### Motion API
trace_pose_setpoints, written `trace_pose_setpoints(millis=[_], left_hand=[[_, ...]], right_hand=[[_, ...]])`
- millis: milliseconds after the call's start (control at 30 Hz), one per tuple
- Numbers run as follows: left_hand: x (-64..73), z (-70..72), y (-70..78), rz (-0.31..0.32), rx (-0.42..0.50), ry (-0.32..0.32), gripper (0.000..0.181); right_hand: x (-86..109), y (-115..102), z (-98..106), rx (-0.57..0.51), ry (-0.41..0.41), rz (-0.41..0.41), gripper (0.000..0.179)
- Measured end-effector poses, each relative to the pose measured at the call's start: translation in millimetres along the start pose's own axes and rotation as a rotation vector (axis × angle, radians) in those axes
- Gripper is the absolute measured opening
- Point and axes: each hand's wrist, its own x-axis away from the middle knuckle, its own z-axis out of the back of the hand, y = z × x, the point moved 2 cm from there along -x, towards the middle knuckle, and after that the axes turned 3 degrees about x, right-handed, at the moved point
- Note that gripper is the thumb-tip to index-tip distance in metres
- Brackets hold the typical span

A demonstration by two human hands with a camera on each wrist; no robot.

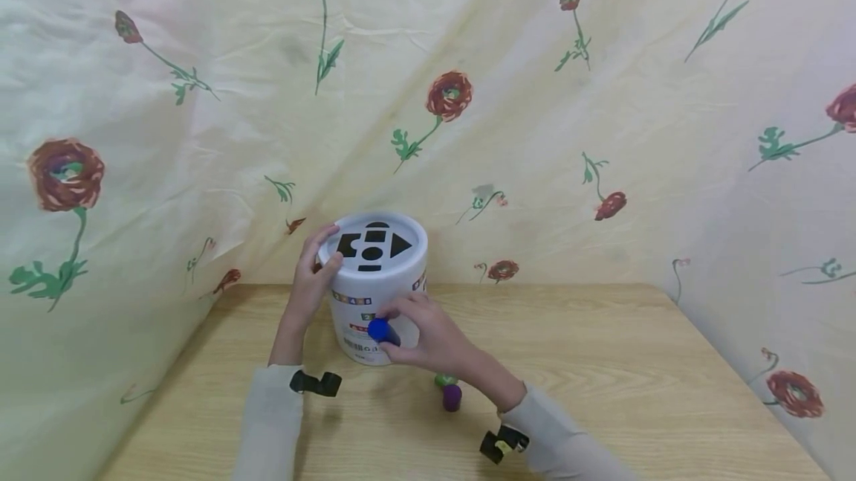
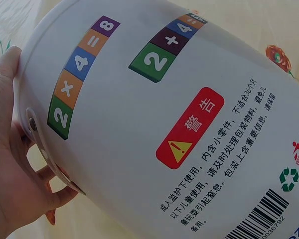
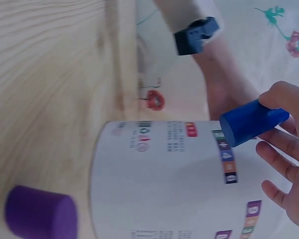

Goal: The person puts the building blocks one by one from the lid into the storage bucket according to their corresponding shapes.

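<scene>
A white shape-sorter bucket (image 1: 400, 288) stands upright, its lid cut with dark holes, among them a circle, a square and a triangle. My left hand (image 1: 309, 288) grips its left side near the rim, thumb toward the lid. In the left wrist view, some of the left fingers (image 2: 55, 196) show behind the bucket's handle (image 2: 45, 149). My right hand (image 1: 438, 332) pinches a blue cylinder block (image 3: 249, 122) between thumb and fingers, in front of the bucket's printed wall and below lid height.
On the wooden table (image 1: 575, 362), a purple cylinder block (image 1: 452, 398) stands close in front of a partly hidden green block (image 1: 444, 379), below the right hand. Flowered cloth (image 1: 521, 131) hangs behind the table and along its sides. Each wrist wears a black camera strap.
</scene>
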Motion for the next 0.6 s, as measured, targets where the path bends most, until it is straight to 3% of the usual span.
trace_pose_setpoints(millis=[133,300,600], left_hand=[[0.6,-1.0,1.3,-0.004,-0.002,0.001,0.054],[1.3,-1.1,1.7,0.012,-0.004,0.002,0.054],[0.4,-1.6,2.9,0.009,-0.024,0.021,0.054]], right_hand=[[-7.5,-3,9,-0.071,0.022,0.024,0.041],[-16.1,-3,19,-0.151,0.044,-0.005,0.043],[-38.7,-8,43,-0.187,0.131,-0.029,0.041]])
